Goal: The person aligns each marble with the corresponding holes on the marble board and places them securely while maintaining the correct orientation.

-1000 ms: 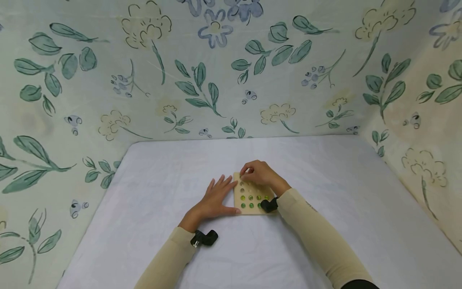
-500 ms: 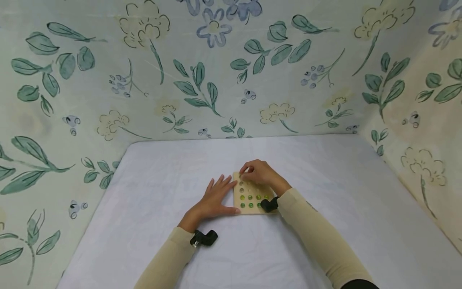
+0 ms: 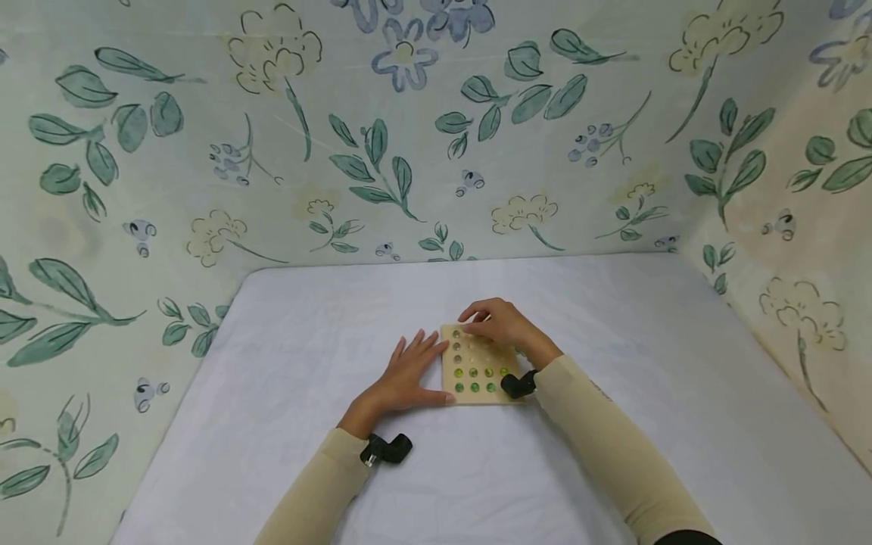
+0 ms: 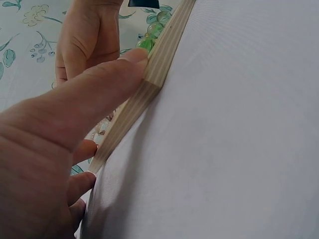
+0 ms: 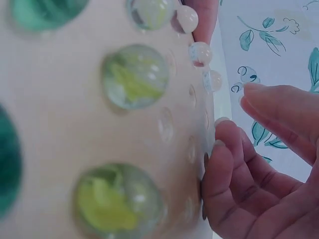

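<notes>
Head view: wooden board [image 3: 484, 357] lies flat on a white cloth [image 3: 613, 325], in front of the person. Green marbles [image 3: 474, 387] sit in the nearest row, yellow-green marbles [image 3: 473, 372] in the next, and clear marbles [image 3: 457, 347] run up the left column. Left hand [image 3: 407, 375], fingers spread wide, braces the board's left edge; right hand [image 3: 502, 322], loosely curled, is over the far part, near the far-left clear marble. Black devices [image 3: 387, 449] are on both wrists; floral fabric [image 3: 409, 174] hangs behind. Left wrist view: thumb [image 4: 112, 79] rests on the board's corner, other fingertips at its edge; right hand appears beyond. Right wrist view: a gap of moderate width separates the right hand's upper and lower fingers [image 5: 219, 172]; these lower ones are at the board's edge, contact unclear. The visible gap holds nothing. Bare hollows [image 5: 166, 124] lie between the marbles and this hand.
</notes>
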